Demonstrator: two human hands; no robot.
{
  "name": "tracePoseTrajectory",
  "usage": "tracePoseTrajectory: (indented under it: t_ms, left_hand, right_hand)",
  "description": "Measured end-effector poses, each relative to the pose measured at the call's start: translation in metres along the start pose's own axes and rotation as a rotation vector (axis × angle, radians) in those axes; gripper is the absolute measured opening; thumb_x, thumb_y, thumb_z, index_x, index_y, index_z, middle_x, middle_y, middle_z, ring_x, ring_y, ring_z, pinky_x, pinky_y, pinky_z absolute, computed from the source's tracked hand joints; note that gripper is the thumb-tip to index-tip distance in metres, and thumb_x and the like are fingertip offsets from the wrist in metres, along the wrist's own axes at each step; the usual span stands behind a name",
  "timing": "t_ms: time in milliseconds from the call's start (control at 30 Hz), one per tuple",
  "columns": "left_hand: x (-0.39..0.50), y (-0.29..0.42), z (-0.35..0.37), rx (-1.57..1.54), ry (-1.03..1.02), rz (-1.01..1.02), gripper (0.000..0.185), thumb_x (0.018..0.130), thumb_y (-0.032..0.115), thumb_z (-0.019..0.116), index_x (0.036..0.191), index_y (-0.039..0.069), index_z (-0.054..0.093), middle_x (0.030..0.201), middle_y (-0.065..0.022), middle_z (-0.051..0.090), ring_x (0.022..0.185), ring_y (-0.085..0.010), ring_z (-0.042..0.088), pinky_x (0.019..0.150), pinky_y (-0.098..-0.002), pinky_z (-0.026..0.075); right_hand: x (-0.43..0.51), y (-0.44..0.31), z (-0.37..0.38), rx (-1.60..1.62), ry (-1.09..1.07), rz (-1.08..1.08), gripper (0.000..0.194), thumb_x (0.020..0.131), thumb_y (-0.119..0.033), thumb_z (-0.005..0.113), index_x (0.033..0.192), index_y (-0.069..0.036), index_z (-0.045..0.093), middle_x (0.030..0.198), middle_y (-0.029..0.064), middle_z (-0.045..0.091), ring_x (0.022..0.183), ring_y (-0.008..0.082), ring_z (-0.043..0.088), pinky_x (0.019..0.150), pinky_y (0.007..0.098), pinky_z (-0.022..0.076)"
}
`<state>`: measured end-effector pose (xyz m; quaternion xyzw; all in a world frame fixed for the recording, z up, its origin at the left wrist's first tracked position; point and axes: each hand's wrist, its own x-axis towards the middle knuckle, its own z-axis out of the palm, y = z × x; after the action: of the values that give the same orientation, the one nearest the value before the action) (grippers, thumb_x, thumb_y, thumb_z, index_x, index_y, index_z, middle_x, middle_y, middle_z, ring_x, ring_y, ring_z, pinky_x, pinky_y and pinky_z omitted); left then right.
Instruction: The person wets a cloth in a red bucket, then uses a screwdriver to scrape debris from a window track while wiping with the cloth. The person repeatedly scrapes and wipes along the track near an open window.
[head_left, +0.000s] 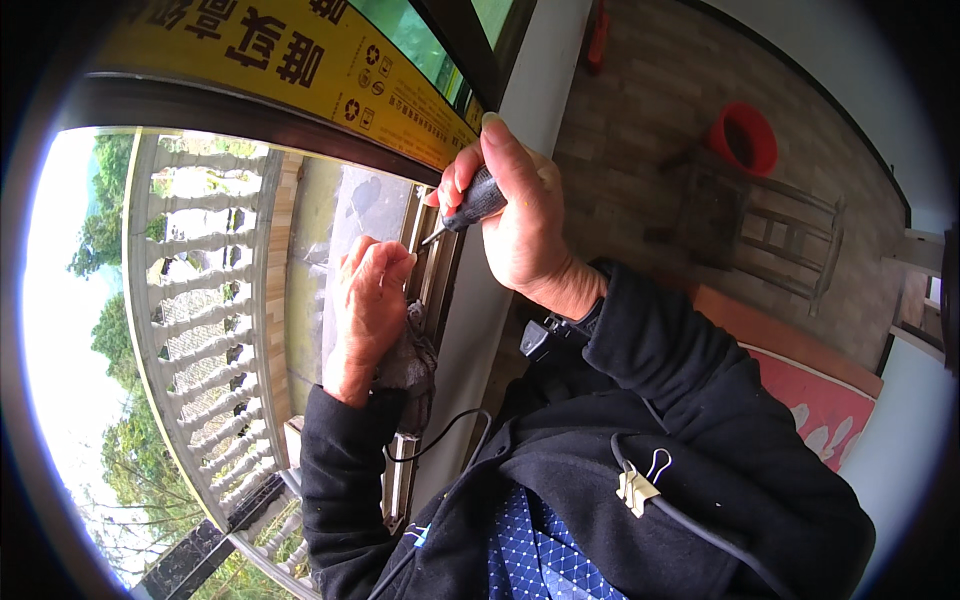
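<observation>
My right hand (525, 210) is wrapped around the dark handle of a screwdriver (480, 201). Its thin metal shaft slants down to the left, its tip close to the metal track of a sliding window (439, 266). Beside that tip is my left hand (371, 292), fingers curled, thumb and forefinger drawn together. Whether anything small is pinched there I cannot tell. A crumpled grey rag (415, 367) lies on the track by my left wrist.
A window frame bar with yellow printed film (330, 82) crosses above my hands. Outside, at left, runs a concrete balustrade (202, 307). Indoors, a wooden chair (720, 214) and a red bucket (742, 139) occupy the floor. A black cable (457, 416) loops near the track.
</observation>
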<state>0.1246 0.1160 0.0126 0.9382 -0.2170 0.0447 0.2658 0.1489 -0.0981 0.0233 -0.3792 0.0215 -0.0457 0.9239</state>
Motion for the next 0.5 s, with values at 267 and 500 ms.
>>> tracePoseTrajectory:
  t_ms: [267,500]
  left_hand:
    - [-0.0033,0.0018,-0.0012,-0.060,-0.013,-0.091,0.008,0.091,0.008,0.075,0.092,0.009,0.067,0.086,-0.0071,0.062,0.085,-0.0321,0.062,0.082,-0.0431,0.045]
    - [-0.0064,0.0027,-0.0014,-0.101,0.006,-0.104,0.011,0.090,0.007,0.077,0.092,0.009,0.067,0.085,-0.0068,0.061,0.085,-0.0316,0.061,0.082,-0.0420,0.045]
  right_hand:
    - [0.0010,-0.0005,0.0011,-0.004,0.002,0.005,0.060,0.109,-0.056,0.057,0.076,-0.006,0.059,0.069,0.0050,0.061,0.070,0.0139,0.062,0.075,0.0319,0.0516]
    - [0.0017,-0.0014,0.0021,-0.024,0.000,0.008,0.061,0.108,-0.058,0.058,0.076,-0.006,0.059,0.069,0.0050,0.061,0.070,0.0141,0.062,0.075,0.0317,0.0515]
